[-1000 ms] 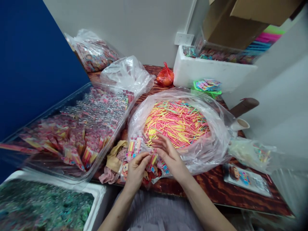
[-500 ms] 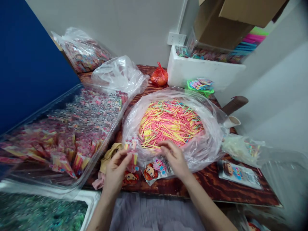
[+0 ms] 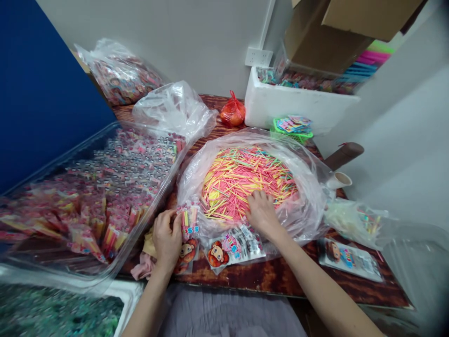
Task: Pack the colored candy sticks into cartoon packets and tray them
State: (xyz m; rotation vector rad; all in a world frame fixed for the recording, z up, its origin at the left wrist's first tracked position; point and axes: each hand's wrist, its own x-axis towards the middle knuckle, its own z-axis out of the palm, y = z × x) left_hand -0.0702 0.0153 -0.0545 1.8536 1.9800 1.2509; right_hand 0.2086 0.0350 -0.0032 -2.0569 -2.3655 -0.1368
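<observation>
A wide clear plastic bag [image 3: 196, 173] lies rolled open at the middle, full of thin pink, yellow and green sticks [image 3: 242, 182]. My right hand [image 3: 263, 213] rests on the near part of this pile, its fingers curled down into the sticks and the tips hidden. To the left, my left hand [image 3: 167, 238] pinches the edge of a small clear packet [image 3: 190, 220] with several sticks in it. Below the bag lie flat printed pouches [image 3: 238, 245] with a red-haired cartoon figure; another such pouch [image 3: 187, 255] is beside my left hand.
On the left stands a large clear tray [image 3: 140, 229] heaped with filled packets. A white foam box [image 3: 298, 105], a red bag of round fruit [image 3: 233, 112] and a green basket [image 3: 294, 135] are at the back. More pouches [image 3: 351, 260] lie at right.
My right hand has moved forward from above the pouches onto the stick pile. My left hand has lowered the packet toward the bag's near left edge.
</observation>
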